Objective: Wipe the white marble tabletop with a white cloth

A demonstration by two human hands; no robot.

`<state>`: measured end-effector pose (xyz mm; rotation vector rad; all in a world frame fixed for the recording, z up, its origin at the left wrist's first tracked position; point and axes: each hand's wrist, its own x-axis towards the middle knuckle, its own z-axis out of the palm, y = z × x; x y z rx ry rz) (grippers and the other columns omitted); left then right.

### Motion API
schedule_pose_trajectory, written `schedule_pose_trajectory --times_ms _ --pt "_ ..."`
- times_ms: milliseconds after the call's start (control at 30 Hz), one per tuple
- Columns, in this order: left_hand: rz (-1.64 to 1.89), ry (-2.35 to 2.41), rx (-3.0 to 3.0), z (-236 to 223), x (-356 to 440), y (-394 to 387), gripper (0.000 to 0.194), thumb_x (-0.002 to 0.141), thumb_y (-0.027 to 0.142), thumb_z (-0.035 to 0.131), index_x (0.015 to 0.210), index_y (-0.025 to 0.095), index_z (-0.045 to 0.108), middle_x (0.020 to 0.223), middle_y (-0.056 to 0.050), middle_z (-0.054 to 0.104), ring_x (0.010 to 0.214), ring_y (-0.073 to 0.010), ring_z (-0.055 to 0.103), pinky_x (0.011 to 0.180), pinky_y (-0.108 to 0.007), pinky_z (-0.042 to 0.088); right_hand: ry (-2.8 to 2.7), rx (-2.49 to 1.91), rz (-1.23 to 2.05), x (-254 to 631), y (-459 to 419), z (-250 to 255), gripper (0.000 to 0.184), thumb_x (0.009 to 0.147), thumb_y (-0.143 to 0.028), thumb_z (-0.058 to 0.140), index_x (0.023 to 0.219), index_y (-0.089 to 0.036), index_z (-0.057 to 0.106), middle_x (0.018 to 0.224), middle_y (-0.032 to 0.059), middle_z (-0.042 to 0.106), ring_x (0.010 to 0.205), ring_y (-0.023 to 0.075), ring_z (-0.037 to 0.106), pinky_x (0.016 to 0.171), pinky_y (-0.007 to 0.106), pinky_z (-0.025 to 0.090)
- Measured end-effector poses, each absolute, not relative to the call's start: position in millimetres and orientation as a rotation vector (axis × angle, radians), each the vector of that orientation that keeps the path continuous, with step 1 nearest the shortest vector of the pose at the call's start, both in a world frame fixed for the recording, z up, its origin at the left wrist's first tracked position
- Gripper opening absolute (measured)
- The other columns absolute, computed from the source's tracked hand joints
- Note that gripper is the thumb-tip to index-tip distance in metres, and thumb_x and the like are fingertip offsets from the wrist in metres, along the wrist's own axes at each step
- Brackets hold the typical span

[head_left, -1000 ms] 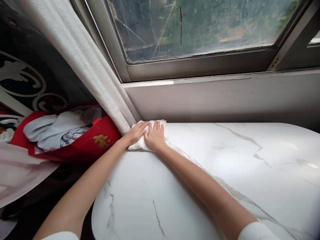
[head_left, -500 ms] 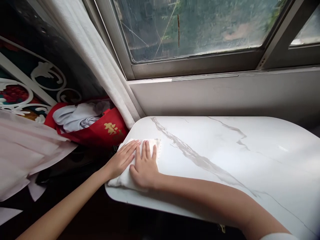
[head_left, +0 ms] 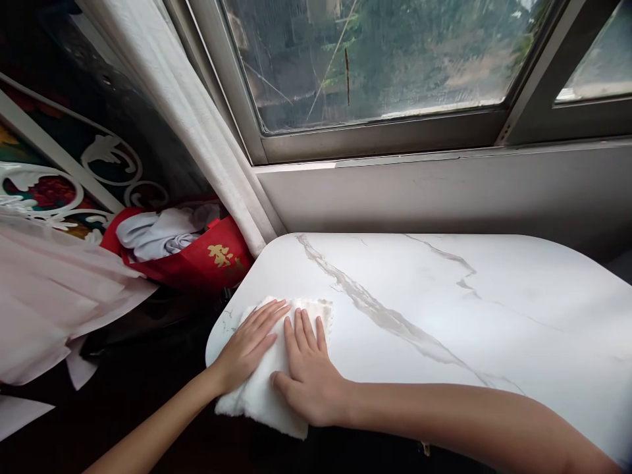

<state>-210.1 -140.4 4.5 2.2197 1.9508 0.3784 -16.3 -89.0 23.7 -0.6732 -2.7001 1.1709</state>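
A white cloth (head_left: 269,388) lies over the near left edge of a white marble-patterned tabletop (head_left: 424,289), its lower part hanging past the rim. My left hand (head_left: 249,345) rests flat on the left side of the cloth, fingers stretched out toward the window. Beside it, my right hand (head_left: 311,372) presses on the cloth's right side with its fingers extended and thumb pointing left. The two hands are close together, and neither one grasps the cloth.
Behind the table are a low wall (head_left: 395,194) and a metal-framed window (head_left: 385,141). A white curtain (head_left: 197,112) hangs at the left, near a red bag (head_left: 197,263) holding pale fabric (head_left: 158,234). Light pink cloth (head_left: 64,289) drapes at far left.
Both hands and the cloth have slid toward me and slightly right, so the cloth now overhangs the near edge. The hands remain flat on it.
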Motion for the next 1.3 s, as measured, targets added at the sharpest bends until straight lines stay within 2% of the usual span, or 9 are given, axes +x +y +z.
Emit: schedule_pose_trajectory --times_ms 100,200,333,467,600,767,1000,1300 --pt "0.397 1.955 2.234 4.9 -199.3 -120.7 0.047 0.100 0.032 0.024 0.145 0.027 0.035 0.150 -0.001 0.039 0.140 -0.0205 0.029 0.115 -0.043 0.029 -2.678 -0.769 1.132 -14.3 -72.4 21.8 0.078 0.093 -0.040 0.038 0.150 -0.001 0.001 0.156 0.0157 -0.008 0.142 0.0261 -0.016 0.116 0.052 -0.005" --pt "0.453 1.975 2.245 0.7 -201.6 -86.6 0.047 0.099 0.032 0.024 0.142 0.024 0.040 0.148 -0.002 0.042 0.138 -0.0204 0.032 0.114 -0.043 0.029 -2.633 -0.909 1.015 -25.8 -43.3 18.5 0.072 0.095 -0.040 0.031 0.150 0.000 0.008 0.157 0.0160 0.002 0.144 0.0255 -0.007 0.117 0.051 -0.003" --pt "0.540 2.020 2.225 -8.4 -219.1 -23.8 0.048 0.096 0.034 0.024 0.139 0.021 0.042 0.147 -0.005 0.043 0.137 -0.0205 0.034 0.115 -0.044 0.026 -2.542 -1.016 0.691 -53.9 8.7 6.3 0.061 0.097 -0.033 0.023 0.149 0.000 0.020 0.156 0.0160 0.017 0.145 0.0239 0.007 0.117 0.048 0.003" --pt "0.586 2.065 2.222 -12.8 -231.6 39.7 0.048 0.094 0.030 0.025 0.135 0.017 0.046 0.143 -0.007 0.047 0.134 -0.0196 0.038 0.114 -0.041 0.027 -2.460 -1.052 0.350 -75.8 60.3 -6.3 0.056 0.097 -0.029 0.024 0.146 -0.001 0.031 0.152 0.0193 0.028 0.143 0.0267 0.018 0.116 0.049 0.009" --pt "0.575 2.110 2.214 -12.3 -225.3 89.8 0.047 0.092 0.026 0.027 0.132 0.014 0.049 0.140 -0.009 0.050 0.131 -0.0198 0.041 0.113 -0.039 0.028 -2.478 -1.120 0.271 -75.8 104.4 -7.2 0.056 0.097 -0.030 0.029 0.145 -0.002 0.033 0.151 0.0199 0.031 0.142 0.0270 0.022 0.116 0.046 0.010" --pt "0.586 2.174 2.211 -13.9 -192.1 132.3 0.045 0.092 0.023 0.030 0.131 0.015 0.050 0.139 -0.009 0.051 0.130 -0.0199 0.042 0.112 -0.038 0.029 -2.513 -1.194 0.223 -45.8 144.6 -3.2 0.054 0.096 -0.029 0.031 0.147 -0.008 0.032 0.153 0.0167 0.030 0.142 0.0248 0.023 0.115 0.045 0.012" --pt "0.609 2.158 2.200 -14.2 -145.6 138.6 0.045 0.094 0.022 0.029 0.135 0.017 0.047 0.144 -0.009 0.047 0.134 -0.0215 0.038 0.113 -0.041 0.027 -2.514 -1.256 0.141 -3.6 152.9 -3.7 0.053 0.095 -0.026 0.032 0.147 -0.012 0.033 0.153 0.0155 0.030 0.142 0.0242 0.023 0.115 0.044 0.014" --pt "0.538 2.138 2.207 -8.4 -111.4 68.5 0.047 0.095 0.024 0.028 0.139 0.017 0.043 0.147 -0.009 0.043 0.138 -0.0232 0.033 0.114 -0.045 0.025 -2.515 -1.217 0.082 29.4 89.9 -6.4 0.054 0.095 -0.027 0.032 0.146 -0.010 0.034 0.151 0.0180 0.032 0.141 0.0279 0.024 0.114 0.047 0.016"
